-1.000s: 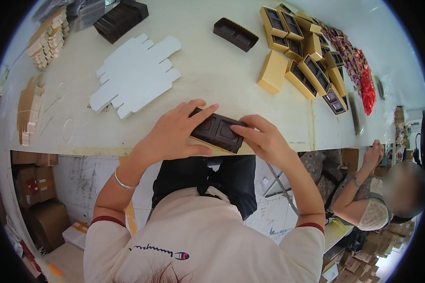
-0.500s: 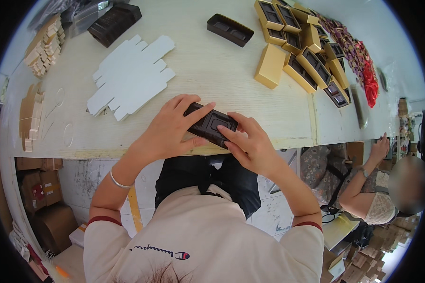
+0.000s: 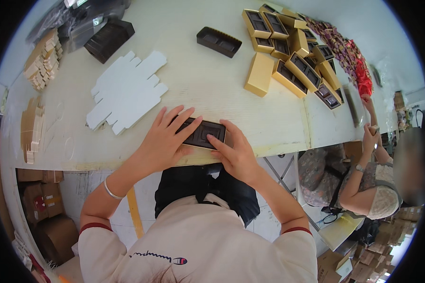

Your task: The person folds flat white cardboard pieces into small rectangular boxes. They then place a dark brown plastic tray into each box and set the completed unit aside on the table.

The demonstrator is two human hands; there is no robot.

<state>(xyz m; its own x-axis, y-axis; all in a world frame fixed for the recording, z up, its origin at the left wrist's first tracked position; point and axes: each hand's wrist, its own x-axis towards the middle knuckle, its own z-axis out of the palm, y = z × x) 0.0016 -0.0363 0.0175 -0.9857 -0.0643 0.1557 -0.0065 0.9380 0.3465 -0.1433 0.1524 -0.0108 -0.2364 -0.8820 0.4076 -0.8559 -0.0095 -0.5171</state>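
Note:
A dark brown plastic insert tray with moulded recesses sits between my hands near the front edge of the table. A thin gold-coloured edge shows along its near side; what lies under it is hidden. My left hand grips the tray's left end, fingers across the top and thumb at the near side. With its index finger pressed into a recess, my right hand holds the right end. Another dark tray lies loose farther back. Flat white box blanks are piled left of my hands.
Gold boxes with dark trays are heaped at the back right, beside purple wrapped pieces and red material. Nested dark trays and stacked folded card stand left. A co-worker's arm is at right.
My hands have brought the tray nearer to me and turned it more level, still gripping both ends. The whole view has shifted slightly. At right, the co-worker's hands have come into view by the table.

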